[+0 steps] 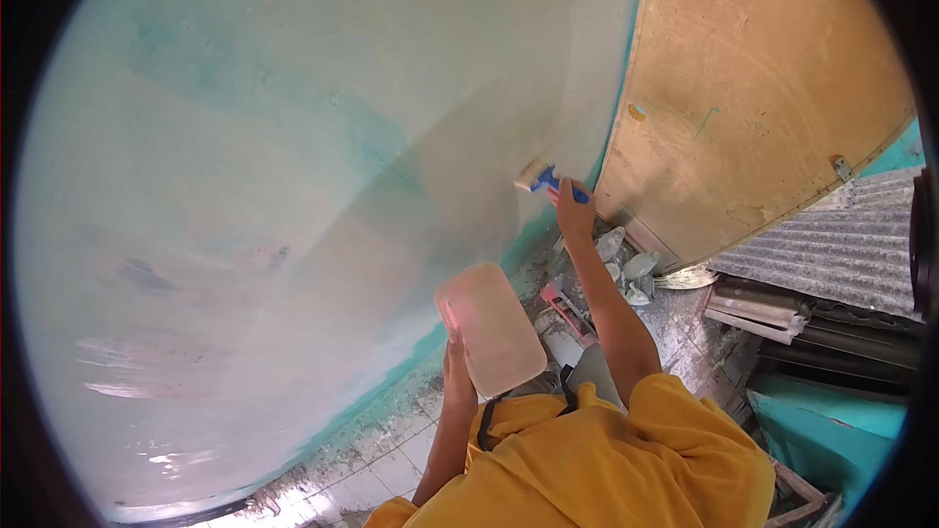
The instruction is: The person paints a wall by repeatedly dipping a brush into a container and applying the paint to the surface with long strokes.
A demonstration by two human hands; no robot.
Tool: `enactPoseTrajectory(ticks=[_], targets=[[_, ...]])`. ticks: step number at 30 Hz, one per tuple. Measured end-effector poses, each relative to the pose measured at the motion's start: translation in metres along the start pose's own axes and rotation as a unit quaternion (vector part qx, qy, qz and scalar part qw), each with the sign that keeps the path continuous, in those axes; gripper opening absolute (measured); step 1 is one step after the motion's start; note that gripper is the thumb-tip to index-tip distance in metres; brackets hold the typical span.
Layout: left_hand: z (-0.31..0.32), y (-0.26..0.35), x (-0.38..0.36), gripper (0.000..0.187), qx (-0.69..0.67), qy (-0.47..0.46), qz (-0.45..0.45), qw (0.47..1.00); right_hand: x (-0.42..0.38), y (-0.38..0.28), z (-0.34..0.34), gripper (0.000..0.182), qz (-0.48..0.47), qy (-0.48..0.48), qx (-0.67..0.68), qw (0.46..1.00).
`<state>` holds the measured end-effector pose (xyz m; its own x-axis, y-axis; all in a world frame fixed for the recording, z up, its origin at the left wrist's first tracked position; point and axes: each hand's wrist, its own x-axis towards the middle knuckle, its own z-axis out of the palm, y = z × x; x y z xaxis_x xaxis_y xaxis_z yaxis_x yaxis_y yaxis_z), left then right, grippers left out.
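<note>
My right hand (576,210) grips the blue handle of a wide, flat paintbrush (544,178). Its pale bristles point left, close against the whitish wall (421,127), where turquoise shows through in patches. In my left hand (457,360) is a pale, rounded rectangular plastic tub (509,347), held at its left side, with pink smears near that edge. The fingers under the tub are hidden. Wet-looking streaks shine on the wall at the lower left.
A tan wooden door (753,78) stands to the right of the wall. White bags (626,264) and a pink-and-white item (567,313) lie on the stained tile floor (396,472). Corrugated grey sheets (822,244) and a turquoise box (831,420) stand at the right.
</note>
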<state>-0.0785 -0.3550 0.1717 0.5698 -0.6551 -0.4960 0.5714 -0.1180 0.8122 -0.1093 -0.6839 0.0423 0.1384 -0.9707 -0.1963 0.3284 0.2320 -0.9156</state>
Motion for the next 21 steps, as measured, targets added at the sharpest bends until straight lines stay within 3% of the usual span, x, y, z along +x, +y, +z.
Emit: enactPoseTrajectory(ticks=[4,8,16,21], targets=[[-0.007,-0.003,0.003,0.077,-0.006,-0.003,0.014,1.0,-0.04,-0.129,0.045,0.033,-0.072,-0.024,0.039,0.996],[-0.003,0.008,0.0,0.076,-0.004,-0.011,0.012,1.0,-0.05,-0.14,0.038,0.036,-0.127,-0.053,0.107,0.985],[-0.014,-0.002,0.006,0.075,0.014,0.001,0.018,1.0,-0.008,0.047,-0.017,0.034,-0.035,-0.018,0.062,0.997],[-0.01,-0.001,0.008,0.074,0.017,-0.003,0.02,1.0,-0.02,0.03,-0.025,0.034,-0.018,0.014,-0.001,1.0]])
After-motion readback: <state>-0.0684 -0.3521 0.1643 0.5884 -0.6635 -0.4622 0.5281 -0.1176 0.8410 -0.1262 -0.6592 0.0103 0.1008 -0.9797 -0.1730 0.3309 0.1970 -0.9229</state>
